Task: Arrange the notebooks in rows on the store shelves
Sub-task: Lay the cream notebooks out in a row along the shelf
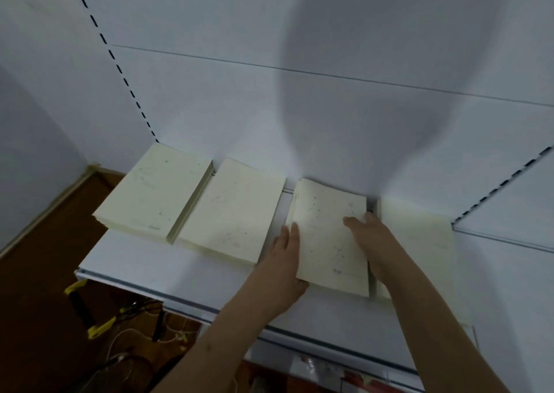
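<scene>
Several stacks of cream notebooks lie in a row on the white shelf (144, 261). The left stack (153, 192) and the second stack (233, 210) lie close together. The third stack (326, 237) sits between my hands. My left hand (284, 258) presses straight fingers along its left edge, with the thumb at the front corner. My right hand (370, 240) grips the stack's right edge, with fingers curled over the top cover. A fourth stack (419, 237) lies just right of my right forearm, which partly hides it.
The white back panel (209, 99) rises right behind the stacks. Slotted uprights stand at the left (120, 69) and the right (503, 183). Below the shelf's front rail are a brown floor (39, 272), yellow-handled clamps (99, 326) and loose cables (129, 347).
</scene>
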Action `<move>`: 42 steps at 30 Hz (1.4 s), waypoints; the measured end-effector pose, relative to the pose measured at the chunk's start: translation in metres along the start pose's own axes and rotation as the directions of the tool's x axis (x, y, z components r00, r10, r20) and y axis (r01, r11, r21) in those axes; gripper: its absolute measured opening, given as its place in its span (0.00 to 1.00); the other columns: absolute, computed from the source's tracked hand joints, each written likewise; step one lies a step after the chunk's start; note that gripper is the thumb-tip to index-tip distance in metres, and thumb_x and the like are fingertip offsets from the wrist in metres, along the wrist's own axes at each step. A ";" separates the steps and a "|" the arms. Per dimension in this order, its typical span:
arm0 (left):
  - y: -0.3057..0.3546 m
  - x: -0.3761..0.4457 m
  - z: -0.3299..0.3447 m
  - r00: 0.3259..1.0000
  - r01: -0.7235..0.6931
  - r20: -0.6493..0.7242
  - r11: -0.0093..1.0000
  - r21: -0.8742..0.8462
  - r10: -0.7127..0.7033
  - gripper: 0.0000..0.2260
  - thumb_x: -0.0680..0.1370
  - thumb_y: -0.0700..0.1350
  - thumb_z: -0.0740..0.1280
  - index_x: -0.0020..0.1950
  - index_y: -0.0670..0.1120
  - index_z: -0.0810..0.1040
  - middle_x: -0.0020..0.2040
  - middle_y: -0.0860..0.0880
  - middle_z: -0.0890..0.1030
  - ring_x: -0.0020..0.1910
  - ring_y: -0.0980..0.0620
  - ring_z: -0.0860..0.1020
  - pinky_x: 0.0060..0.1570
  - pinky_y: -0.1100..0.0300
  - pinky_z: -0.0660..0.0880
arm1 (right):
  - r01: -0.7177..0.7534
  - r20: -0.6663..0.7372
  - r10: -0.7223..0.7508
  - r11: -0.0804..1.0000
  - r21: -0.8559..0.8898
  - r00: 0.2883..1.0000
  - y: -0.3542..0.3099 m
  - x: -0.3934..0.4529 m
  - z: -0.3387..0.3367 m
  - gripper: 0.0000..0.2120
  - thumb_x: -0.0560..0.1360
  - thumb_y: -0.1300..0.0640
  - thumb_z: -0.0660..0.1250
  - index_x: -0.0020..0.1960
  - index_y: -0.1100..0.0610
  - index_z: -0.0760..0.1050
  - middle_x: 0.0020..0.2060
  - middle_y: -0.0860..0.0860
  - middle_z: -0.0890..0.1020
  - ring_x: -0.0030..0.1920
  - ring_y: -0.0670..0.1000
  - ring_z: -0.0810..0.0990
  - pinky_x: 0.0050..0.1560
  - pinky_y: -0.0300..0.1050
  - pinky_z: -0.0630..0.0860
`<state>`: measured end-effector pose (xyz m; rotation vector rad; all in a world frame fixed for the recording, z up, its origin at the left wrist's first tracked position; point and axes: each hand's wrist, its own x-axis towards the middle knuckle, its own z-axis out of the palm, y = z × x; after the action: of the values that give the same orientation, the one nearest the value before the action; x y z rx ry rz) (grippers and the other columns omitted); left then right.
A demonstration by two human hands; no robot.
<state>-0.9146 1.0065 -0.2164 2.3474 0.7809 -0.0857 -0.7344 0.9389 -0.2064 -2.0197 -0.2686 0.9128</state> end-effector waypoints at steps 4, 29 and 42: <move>-0.010 0.010 -0.003 0.999 0.007 0.050 0.999 0.035 -0.009 0.48 0.79 0.42 0.68 0.78 0.49 0.29 0.81 0.44 0.38 0.73 0.45 0.67 0.63 0.56 0.70 | -0.095 0.073 0.081 0.974 0.207 0.994 -0.007 0.003 -0.004 0.19 0.80 0.51 0.64 0.67 0.59 0.69 0.62 0.55 0.76 0.62 0.56 0.74 0.61 0.50 0.69; 0.316 -0.046 0.193 0.846 -0.529 -0.078 0.849 0.011 0.528 0.29 0.82 0.60 0.57 0.80 0.56 0.52 0.79 0.58 0.56 0.76 0.61 0.57 0.75 0.64 0.55 | 0.457 -0.446 -0.452 0.883 -0.104 0.772 0.134 -0.157 -0.353 0.28 0.81 0.39 0.52 0.78 0.47 0.57 0.76 0.42 0.62 0.74 0.43 0.62 0.67 0.33 0.54; 0.598 -0.064 0.439 0.537 -0.824 0.286 0.567 -0.026 0.794 0.29 0.82 0.62 0.52 0.80 0.56 0.48 0.81 0.56 0.49 0.79 0.58 0.48 0.74 0.62 0.47 | 0.102 -0.788 -0.332 0.939 -0.329 0.518 0.362 -0.262 -0.664 0.29 0.82 0.41 0.51 0.80 0.53 0.55 0.78 0.49 0.57 0.78 0.47 0.52 0.76 0.40 0.47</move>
<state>-0.5748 0.3440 -0.2059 2.4952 -0.5304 -0.0376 -0.5133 0.1734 -0.1334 -2.3398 -0.0812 -0.3504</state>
